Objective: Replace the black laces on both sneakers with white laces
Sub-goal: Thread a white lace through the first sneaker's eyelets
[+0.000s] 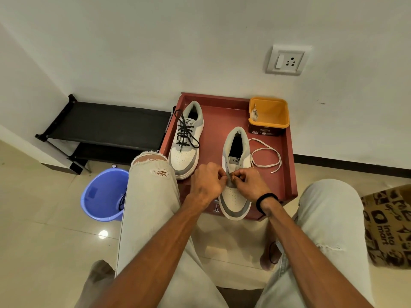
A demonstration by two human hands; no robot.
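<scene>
— Where are the hands?
— The left hand [208,181] and right hand [246,182] meet over the near sneaker [235,174], fingers curled and pinching at its lowest eyelets; what they pinch is too small to tell.
— Which way does it lie?
— Long axis toward the wall, toe at the person, heel away. No lace is visible in its upper eyelets.
— And the white lace [265,157]?
— One, looped on the red counter [284,165] just right of that shoe.
— How many sneakers?
— Two. The far sneaker [186,138], to the left, lies roughly the same way, with its black lace [184,132] in. One yellow tub [270,114] holds another white lace [255,114]; one blue bucket [102,194] stands on the floor.
</scene>
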